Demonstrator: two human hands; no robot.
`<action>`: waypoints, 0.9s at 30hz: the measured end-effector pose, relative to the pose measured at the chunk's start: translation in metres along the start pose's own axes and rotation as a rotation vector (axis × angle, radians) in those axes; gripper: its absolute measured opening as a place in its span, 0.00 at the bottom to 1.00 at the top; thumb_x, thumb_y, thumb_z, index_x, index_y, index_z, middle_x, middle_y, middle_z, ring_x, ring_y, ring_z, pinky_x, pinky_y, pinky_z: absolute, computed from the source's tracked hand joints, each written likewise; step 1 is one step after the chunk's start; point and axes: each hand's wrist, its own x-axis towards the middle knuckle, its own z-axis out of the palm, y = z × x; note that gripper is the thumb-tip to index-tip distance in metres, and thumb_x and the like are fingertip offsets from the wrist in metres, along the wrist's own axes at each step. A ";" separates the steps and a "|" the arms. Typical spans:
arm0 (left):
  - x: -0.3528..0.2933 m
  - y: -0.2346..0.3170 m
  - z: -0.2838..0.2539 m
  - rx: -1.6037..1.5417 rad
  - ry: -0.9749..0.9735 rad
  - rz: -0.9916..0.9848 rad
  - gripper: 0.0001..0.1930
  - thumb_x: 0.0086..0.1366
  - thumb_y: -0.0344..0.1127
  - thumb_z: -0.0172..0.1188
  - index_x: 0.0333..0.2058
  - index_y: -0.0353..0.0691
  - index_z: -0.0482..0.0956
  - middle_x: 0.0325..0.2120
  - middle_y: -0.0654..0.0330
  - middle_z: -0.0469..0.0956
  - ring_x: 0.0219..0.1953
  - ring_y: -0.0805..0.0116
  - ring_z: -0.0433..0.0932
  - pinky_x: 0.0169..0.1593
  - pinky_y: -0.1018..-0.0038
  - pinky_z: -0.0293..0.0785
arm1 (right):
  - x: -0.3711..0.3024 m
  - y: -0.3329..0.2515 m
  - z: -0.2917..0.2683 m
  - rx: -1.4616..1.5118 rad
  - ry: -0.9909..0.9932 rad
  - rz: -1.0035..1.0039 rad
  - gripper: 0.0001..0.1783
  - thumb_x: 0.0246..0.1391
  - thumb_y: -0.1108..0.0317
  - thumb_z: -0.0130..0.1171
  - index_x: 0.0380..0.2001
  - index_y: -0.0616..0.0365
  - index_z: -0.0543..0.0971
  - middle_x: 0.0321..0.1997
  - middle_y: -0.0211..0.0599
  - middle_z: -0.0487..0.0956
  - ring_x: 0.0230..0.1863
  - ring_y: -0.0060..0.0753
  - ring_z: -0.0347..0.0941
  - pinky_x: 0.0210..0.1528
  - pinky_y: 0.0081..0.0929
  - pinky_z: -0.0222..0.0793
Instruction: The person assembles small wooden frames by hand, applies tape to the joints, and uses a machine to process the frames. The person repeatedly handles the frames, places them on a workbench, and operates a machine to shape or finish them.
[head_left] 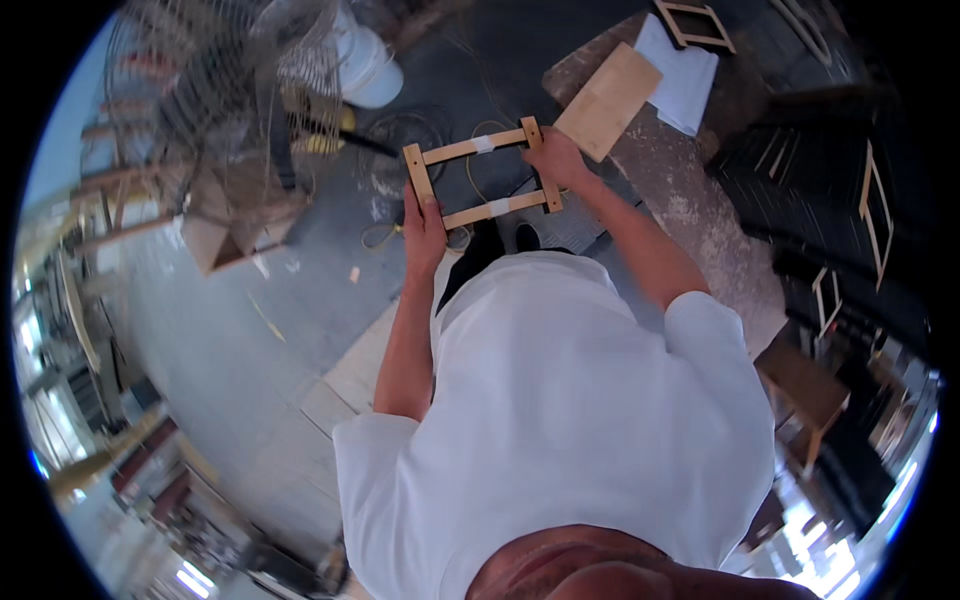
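Observation:
Between both hands I hold a light wooden frame (451,150), made of two longer rails joined to two shorter end pieces. White strips show around the middle of each long rail, and small dark spots mark the end pieces. My left hand (424,226) grips the lower part of the left end piece, thumb on top. At the right end piece, my right hand (556,160) is closed around its middle. The frame is held up in front of my body, above the grey floor, and its opening shows the floor below.
To the right stands a worn table (690,200) bearing a wooden board (610,100), white papers (682,75) and another frame (722,28). Dark stacked pieces (810,180) lie beyond it. At the upper left are a wire fan guard (225,90), a white bucket (372,78) and an open cardboard box (225,235).

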 end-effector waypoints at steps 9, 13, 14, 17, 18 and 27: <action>0.135 0.067 0.016 -0.173 -0.267 -0.078 0.27 0.75 0.40 0.41 0.70 0.48 0.51 0.40 0.60 0.76 0.30 0.75 0.76 0.37 0.74 0.77 | 0.006 -0.028 -0.059 0.113 0.333 0.220 0.26 0.49 0.56 0.60 0.44 0.68 0.74 0.41 0.59 0.80 0.46 0.60 0.77 0.51 0.46 0.71; 0.174 0.091 0.042 -0.059 -0.312 0.077 0.27 0.76 0.38 0.42 0.70 0.47 0.51 0.39 0.60 0.77 0.30 0.77 0.75 0.35 0.77 0.77 | 0.018 -0.004 -0.085 0.358 0.399 0.149 0.33 0.55 0.44 0.56 0.44 0.71 0.76 0.40 0.61 0.80 0.45 0.60 0.78 0.49 0.43 0.73; 0.181 0.097 0.052 -0.030 -0.342 0.117 0.27 0.76 0.38 0.42 0.70 0.47 0.51 0.39 0.60 0.76 0.29 0.77 0.75 0.35 0.77 0.77 | 0.025 0.003 -0.097 0.293 0.380 0.207 0.36 0.56 0.41 0.55 0.42 0.71 0.76 0.39 0.62 0.81 0.44 0.61 0.78 0.48 0.43 0.73; 0.192 0.125 0.082 0.077 -0.399 0.233 0.27 0.75 0.39 0.42 0.70 0.46 0.51 0.35 0.59 0.76 0.27 0.75 0.75 0.37 0.74 0.77 | 0.041 0.006 -0.140 0.076 0.339 0.355 0.46 0.58 0.31 0.46 0.37 0.76 0.78 0.33 0.66 0.80 0.41 0.63 0.79 0.46 0.46 0.74; 0.199 0.132 0.090 0.103 -0.420 0.237 0.27 0.75 0.39 0.41 0.70 0.45 0.51 0.35 0.59 0.76 0.27 0.74 0.75 0.36 0.74 0.77 | 0.047 0.016 -0.143 0.074 0.367 0.371 0.45 0.58 0.32 0.45 0.37 0.76 0.78 0.33 0.66 0.80 0.41 0.64 0.78 0.46 0.46 0.74; 0.274 0.190 0.165 0.310 -0.651 0.303 0.28 0.76 0.41 0.41 0.70 0.44 0.50 0.33 0.59 0.76 0.26 0.74 0.75 0.35 0.74 0.76 | 0.094 0.076 -0.200 0.163 0.290 0.467 0.36 0.58 0.40 0.45 0.29 0.69 0.81 0.27 0.58 0.81 0.34 0.54 0.81 0.42 0.42 0.76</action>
